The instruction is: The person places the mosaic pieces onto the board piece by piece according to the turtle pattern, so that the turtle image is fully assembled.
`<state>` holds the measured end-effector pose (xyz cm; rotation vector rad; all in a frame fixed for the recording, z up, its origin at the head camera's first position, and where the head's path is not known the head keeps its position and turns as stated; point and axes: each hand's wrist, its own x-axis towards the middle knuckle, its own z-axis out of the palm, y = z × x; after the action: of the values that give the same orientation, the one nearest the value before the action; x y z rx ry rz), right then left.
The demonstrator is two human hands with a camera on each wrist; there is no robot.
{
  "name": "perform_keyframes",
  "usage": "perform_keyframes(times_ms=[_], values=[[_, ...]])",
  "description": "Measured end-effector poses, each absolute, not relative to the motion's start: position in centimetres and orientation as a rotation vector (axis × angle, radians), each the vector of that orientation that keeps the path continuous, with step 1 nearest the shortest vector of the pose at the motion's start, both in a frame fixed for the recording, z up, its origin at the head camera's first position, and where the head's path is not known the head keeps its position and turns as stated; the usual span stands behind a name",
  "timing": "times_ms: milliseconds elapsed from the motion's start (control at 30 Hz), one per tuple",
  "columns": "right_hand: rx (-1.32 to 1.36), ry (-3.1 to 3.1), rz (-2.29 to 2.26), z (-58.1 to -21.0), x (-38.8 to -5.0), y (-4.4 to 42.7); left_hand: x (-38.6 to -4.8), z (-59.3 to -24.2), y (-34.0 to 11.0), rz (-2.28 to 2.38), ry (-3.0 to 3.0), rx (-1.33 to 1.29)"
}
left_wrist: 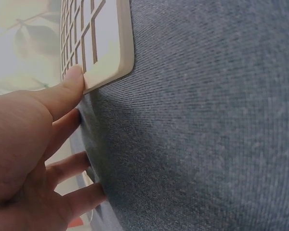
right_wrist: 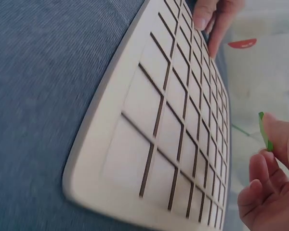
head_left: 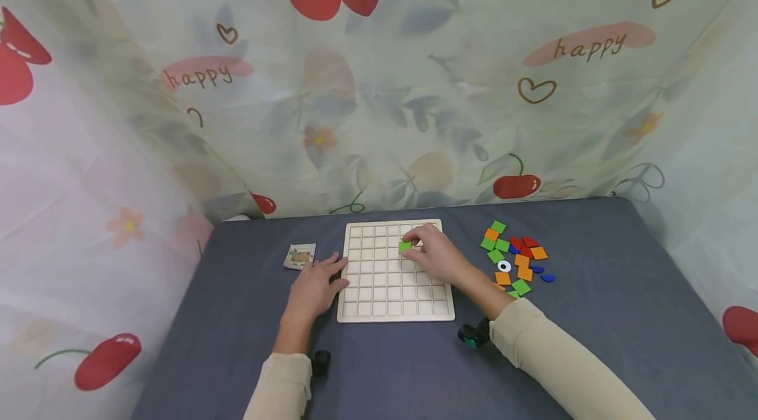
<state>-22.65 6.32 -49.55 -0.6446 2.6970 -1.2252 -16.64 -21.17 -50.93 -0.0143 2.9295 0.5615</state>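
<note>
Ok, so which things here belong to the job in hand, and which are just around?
Part of the job:
grid board, touched by the left hand
green tile, pinched by the right hand
loose colored pieces, likely
printed card, possibly a guide

Probably just around:
cherry-print curtain
dark tablecloth
black device at the right wrist

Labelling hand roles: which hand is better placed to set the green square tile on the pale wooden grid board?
Right, I'd judge: the right hand pinches the tile over the board, while the left hand touches the board's left edge.
</note>
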Motion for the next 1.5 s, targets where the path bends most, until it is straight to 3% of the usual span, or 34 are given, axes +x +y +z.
perform_keyframes(times_ms=[733, 1500], values=[[-0.601, 2.578, -1.261, -50.7, -23.7, -1.1, -16.6, -51.3, -21.5, 0.523, 2.932, -0.049], [-0.453, 2.746, -1.033, -52.0, -24.1, -4.7, -16.9, -51.3, -21.2, 0.615, 2.929, 0.013]])
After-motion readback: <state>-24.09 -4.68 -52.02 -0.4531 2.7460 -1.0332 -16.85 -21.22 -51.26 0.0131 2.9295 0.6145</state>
